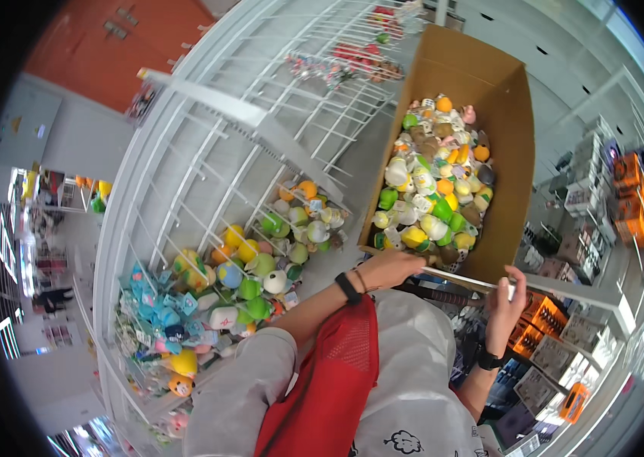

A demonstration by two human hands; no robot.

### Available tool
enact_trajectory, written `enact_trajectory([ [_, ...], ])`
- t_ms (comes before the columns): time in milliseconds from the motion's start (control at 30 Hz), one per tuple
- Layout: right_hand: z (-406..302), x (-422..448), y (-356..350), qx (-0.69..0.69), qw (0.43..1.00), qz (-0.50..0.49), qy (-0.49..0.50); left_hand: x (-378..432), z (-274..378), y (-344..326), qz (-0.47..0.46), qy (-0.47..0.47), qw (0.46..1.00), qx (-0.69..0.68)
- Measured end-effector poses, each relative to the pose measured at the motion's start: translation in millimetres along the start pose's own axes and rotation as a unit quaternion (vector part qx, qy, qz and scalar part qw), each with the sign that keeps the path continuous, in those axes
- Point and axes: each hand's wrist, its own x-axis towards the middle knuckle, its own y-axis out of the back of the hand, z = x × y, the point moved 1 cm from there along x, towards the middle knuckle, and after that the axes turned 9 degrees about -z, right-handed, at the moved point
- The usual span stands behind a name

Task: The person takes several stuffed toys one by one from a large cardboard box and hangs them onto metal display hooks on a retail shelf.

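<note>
A tall open cardboard box stands in front of me, holding a heap of small toys in fruit and animal shapes. My left hand, with a black band at the wrist, reaches to the near rim of the box. Its fingertips are partly hidden, so its grip cannot be told. A narrow white strip runs along that rim between my hands. At the strip's right end, the fingers of my right hand are bent around it. That wrist also carries a black band.
Left of the box, a white wire rack holds plush toys and round toys behind its wires. A white rail extends at right. Below it are orange boxes and white boxes. A red mesh strap or vest hangs over my front.
</note>
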Motion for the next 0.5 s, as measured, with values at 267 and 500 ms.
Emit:
enact_trajectory([
  [267,12.8,25.3,-71.4,-0.179,0.960,-0.199,-0.085,-253.0,-85.0,-20.4,0.181,0.316,0.921,-0.141],
  [500,18.2,28.4,-121.3,-0.203,0.929,-0.284,-0.122,-267.6,-135.6,-38.1,0.398,0.353,0.616,-0.582],
])
